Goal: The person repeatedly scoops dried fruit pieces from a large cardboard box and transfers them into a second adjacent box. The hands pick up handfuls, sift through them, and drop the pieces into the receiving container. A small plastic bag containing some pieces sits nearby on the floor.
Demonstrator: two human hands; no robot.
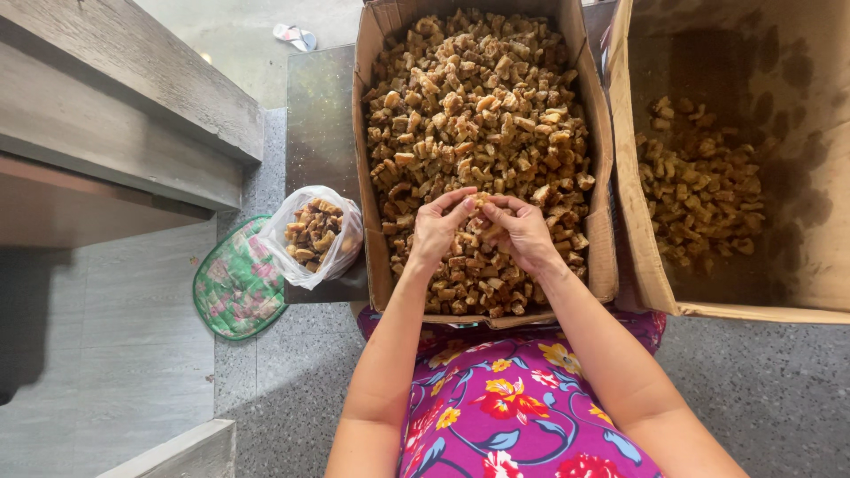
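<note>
Both hands met over the full cardboard box [382, 159] of brown chunks: left hand [437, 226] and right hand [524, 232] pinched one small chunk [481, 204] between their fingertips. Splitting it probably needed firm thumbs, held low above the heap.

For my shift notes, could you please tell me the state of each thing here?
Large brown cardboard box: open, nearly full of brown chunks.
Second cardboard box: open, thinly filled.
Clear plastic bag: open, part-filled.
Left hand: pinching a chunk.
Right hand: pinching the same chunk.
</note>
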